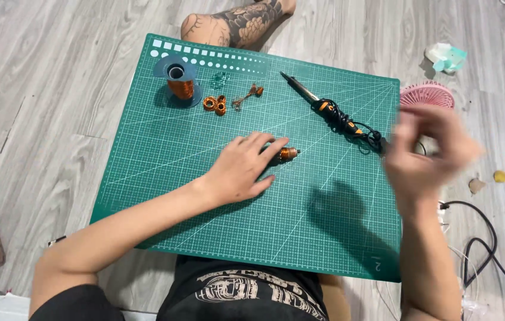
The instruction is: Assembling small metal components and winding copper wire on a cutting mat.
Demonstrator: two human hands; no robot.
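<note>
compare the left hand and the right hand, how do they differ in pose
The left hand lies low on the green cutting mat, pressing a small copper-wound piece; the right hand is raised off the mat's right edge. The left hand looks sharp, the right hand motion-blurred. Both are bare.

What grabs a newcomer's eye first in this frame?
The big green cutting mat fills the middle of the grey wood floor. On it, the left hand presses down on a small copper-wound coil at the centre, while the right hand hovers blurred above the mat's right edge. A spool of copper wire stands near the far-left corner, and a soldering iron lies diagonally at the upper right.
</note>
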